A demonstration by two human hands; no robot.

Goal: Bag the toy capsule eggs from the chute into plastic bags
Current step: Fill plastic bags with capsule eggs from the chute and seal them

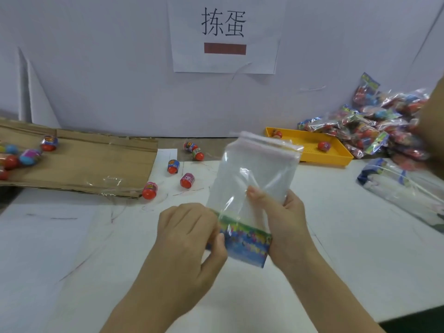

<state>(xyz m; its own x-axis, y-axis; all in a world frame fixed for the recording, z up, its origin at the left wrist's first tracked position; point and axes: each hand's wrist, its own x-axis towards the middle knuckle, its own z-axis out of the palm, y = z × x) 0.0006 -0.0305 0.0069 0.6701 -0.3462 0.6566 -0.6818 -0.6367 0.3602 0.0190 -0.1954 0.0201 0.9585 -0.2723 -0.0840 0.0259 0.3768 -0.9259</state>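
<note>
left hand (189, 234): fingers curled, thumb and forefinger pinched on the lower left edge of the plastic bag (254, 179), at its printed band (247, 243). right hand (286, 219): wrapped round the bag's right edge, thumb pressed flat on the front film, the other fingers hidden behind. plastic bag: held above the table (72, 260) between both hands, tilted away from the person; thin, clear, glossy film, creased, rectangular, with a blue and green printed band at the near end and a whitish strip across the far end. table: flat, white, matt, marked with faint scribbled lines. capsule eggs (187, 180): five counted loose on the table, left of and beyond the bag, apart from it; stubby rounded plastic, red domes with printed wraps. chute (96, 159): flattened brown cardboard, taped along the near edge, laid at far left; a cluster of eggs (24, 157) is gathered at its left end. stack of bags (403, 186): flat, clear with blue print, laid at right. tray (310, 144): shallow, yellow, rectangular plastic, set beyond the bag; two red eggs (323, 145) are lodged in it. filled bags (374, 121): crinkled, shiny, heaped at far right against the wall. sign (225, 34): white paper, black characters and a brown bar, fixed to the pale wall.
</note>
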